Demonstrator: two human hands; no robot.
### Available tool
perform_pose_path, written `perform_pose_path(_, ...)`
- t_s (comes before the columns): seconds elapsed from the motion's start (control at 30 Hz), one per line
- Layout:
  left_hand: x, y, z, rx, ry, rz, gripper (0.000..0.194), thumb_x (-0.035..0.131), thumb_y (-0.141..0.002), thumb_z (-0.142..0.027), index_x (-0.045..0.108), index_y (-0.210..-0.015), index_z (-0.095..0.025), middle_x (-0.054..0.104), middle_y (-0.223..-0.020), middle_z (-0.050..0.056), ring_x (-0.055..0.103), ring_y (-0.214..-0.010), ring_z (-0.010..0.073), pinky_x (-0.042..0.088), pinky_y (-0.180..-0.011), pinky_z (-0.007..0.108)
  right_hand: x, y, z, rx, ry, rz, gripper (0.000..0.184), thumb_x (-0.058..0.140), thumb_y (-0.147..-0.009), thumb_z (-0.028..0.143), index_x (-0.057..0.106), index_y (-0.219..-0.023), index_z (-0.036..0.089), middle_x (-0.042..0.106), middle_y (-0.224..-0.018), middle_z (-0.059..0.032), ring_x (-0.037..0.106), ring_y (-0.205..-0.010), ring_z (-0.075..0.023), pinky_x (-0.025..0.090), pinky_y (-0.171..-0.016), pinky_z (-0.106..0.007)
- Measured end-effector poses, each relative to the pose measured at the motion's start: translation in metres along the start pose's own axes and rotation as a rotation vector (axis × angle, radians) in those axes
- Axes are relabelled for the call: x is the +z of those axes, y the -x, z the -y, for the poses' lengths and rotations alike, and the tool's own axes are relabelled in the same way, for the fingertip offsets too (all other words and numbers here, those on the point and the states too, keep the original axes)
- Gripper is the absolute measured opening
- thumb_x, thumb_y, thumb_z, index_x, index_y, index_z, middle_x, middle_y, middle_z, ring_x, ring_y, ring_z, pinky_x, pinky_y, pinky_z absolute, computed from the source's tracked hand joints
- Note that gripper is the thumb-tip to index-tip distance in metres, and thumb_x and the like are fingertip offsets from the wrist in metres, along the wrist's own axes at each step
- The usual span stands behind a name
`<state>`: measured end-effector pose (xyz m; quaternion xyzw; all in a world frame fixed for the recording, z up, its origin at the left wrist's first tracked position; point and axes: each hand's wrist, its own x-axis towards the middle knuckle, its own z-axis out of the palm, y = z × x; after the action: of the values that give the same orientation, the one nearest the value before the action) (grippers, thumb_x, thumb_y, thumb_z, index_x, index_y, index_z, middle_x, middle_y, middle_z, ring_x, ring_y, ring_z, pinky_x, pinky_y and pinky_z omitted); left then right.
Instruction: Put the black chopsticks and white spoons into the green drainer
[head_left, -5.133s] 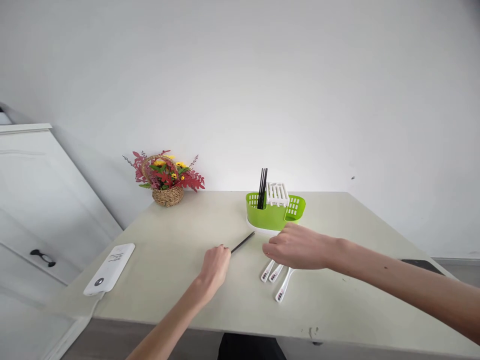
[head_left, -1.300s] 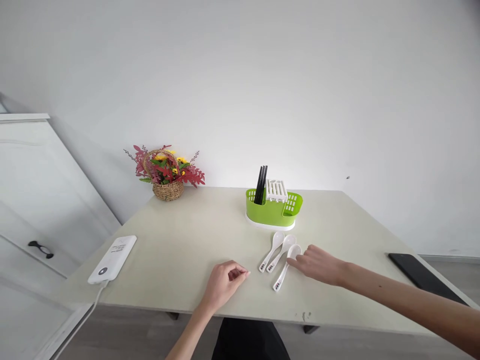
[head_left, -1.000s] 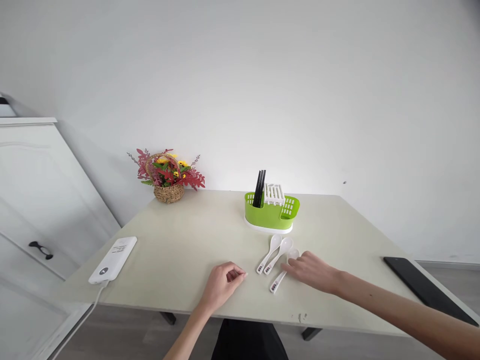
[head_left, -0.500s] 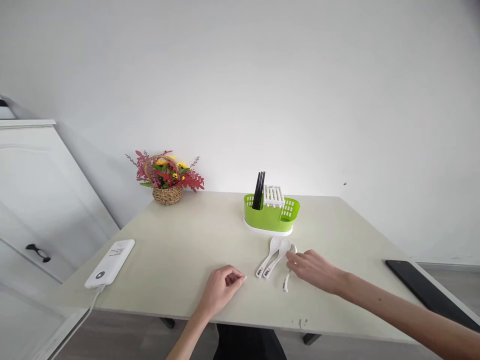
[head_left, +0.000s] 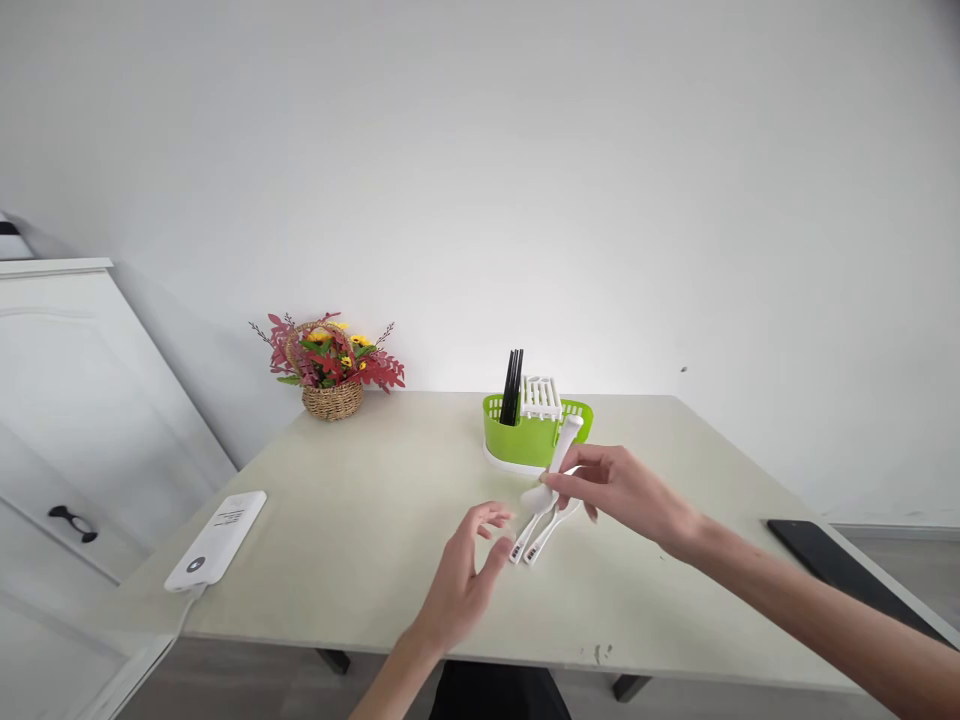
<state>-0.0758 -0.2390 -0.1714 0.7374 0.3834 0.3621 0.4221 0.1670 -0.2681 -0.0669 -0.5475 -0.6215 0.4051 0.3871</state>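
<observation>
My right hand [head_left: 604, 482] pinches a white spoon [head_left: 566, 440] above the table, its handle pointing up and away and its bowl low toward the left. Beneath it two more white spoons [head_left: 534, 550] lie side by side, their bowls partly hidden by the held spoon and my fingers. Left of their handles is my left hand [head_left: 469, 570], empty, with thumb and fingers apart. Just behind the spoons stands a green utensil basket [head_left: 517, 442] with a white base and white slatted rack [head_left: 541, 397]. Several black chopsticks [head_left: 511, 388] stand in its left compartment.
A wicker basket of artificial flowers [head_left: 332, 402] stands at the back left. A white power bank [head_left: 216, 540] with a cable lies at the left edge, and a black phone [head_left: 840, 570] at the right. A white wall [head_left: 480, 200] rises behind the table [head_left: 375, 470].
My right hand has lifted the rightmost spoon off the table and turned its handle upward, moving it left over the other spoons. My left hand has opened and shifted slightly right.
</observation>
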Motion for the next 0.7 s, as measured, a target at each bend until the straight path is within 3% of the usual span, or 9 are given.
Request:
perform_pose_path(0.07,0.002,-0.002,-0.02,-0.002,0.165,0.136,0.049,0.042,-0.105,-0.059,0.054,-0.133,-0.021,0.072,-0.119,0.012,0.068,-0.1,0.0217,0.053,-0.088,0.034,0.008,-0.003,0.003,0.002,-0.16,0.028,0.033,0.077,-0.083,0.054,0.071,-0.082,0.021,0.073,-0.079,-0.0028,0.06,-0.072,-0.0151,0.044,-0.063,-0.028)
perform_pose_path(0.13,0.0,-0.003,-0.034,-0.072,0.309,0.271,0.049,0.039,-0.105,-0.062,0.054,-0.123,-0.02,0.073,-0.098,0.009,0.068,-0.073,0.0168,0.052,-0.066,0.029,0.014,-0.005,0.003,0.008,-0.278,0.029,0.035,0.079,-0.081,0.054,0.072,-0.082,0.02,0.071,-0.078,-0.0026,0.059,-0.074,-0.0153,0.043,-0.065,-0.028)
perform_pose_path(0.2,-0.003,-0.001,-0.041,-0.157,0.382,0.341,0.047,0.044,-0.102,-0.066,0.054,-0.109,-0.02,0.066,-0.078,0.001,0.056,-0.05,0.0101,0.037,-0.047,0.024,0.019,-0.006,0.001,0.017,-0.357,0.012,0.037,0.08,-0.08,0.055,0.071,-0.083,0.02,0.069,-0.077,-0.002,0.058,-0.074,-0.0147,0.042,-0.065,-0.028)
perform_pose_path(0.3,-0.007,0.003,-0.045,-0.21,0.433,0.298,0.044,0.057,-0.097,-0.066,0.052,-0.094,-0.022,0.047,-0.062,-0.008,0.031,-0.041,0.0043,0.022,-0.043,0.021,0.026,-0.007,-0.005,0.058,-0.479,0.027,0.039,0.081,-0.079,0.056,0.071,-0.083,0.019,0.066,-0.078,-0.0015,0.057,-0.075,-0.0135,0.04,-0.063,-0.027)
perform_pose_path(0.4,-0.009,0.005,-0.047,-0.233,0.455,0.229,0.043,0.068,-0.092,-0.062,0.055,-0.089,-0.021,0.033,-0.057,-0.011,0.019,-0.047,0.0051,0.017,-0.046,0.022,0.033,-0.009,-0.012,0.088,-0.578,0.077,0.039,0.079,-0.082,0.057,0.07,-0.085,0.019,0.066,-0.081,-0.0019,0.057,-0.077,-0.013,0.04,-0.062,-0.026)
perform_pose_path(0.57,-0.014,0.005,-0.045,-0.256,0.407,0.137,0.042,0.072,-0.089,-0.06,0.063,-0.092,-0.019,0.035,-0.061,-0.008,0.022,-0.053,0.0063,0.019,-0.05,0.023,0.031,-0.017,-0.04,-0.012,-0.353,-0.003,0.045,0.075,-0.084,0.062,0.069,-0.104,0.022,0.069,-0.098,-0.0047,0.064,-0.081,-0.0164,0.047,-0.061,-0.028)
perform_pose_path(0.63,-0.019,0.01,-0.042,-0.268,0.394,0.121,0.044,0.07,-0.09,-0.062,0.065,-0.094,-0.018,0.046,-0.063,-0.006,0.029,-0.052,0.0059,0.025,-0.05,0.023,0.023,-0.021,-0.065,-0.046,-0.177,-0.06,0.045,0.072,-0.086,0.061,0.066,-0.109,0.023,0.07,-0.11,-0.0063,0.067,-0.08,-0.0174,0.049,-0.057,-0.029)
perform_pose_path(0.7,-0.025,0.014,-0.039,-0.296,0.414,0.114,0.047,0.067,-0.091,-0.064,0.066,-0.095,-0.018,0.056,-0.066,-0.002,0.038,-0.05,0.007,0.03,-0.048,0.023,0.012,-0.024,-0.096,-0.075,0.036,-0.143,0.039,0.063,-0.092,0.059,0.064,-0.11,0.025,0.071,-0.109,-0.0057,0.069,-0.077,-0.0178,0.05,-0.055,-0.029)
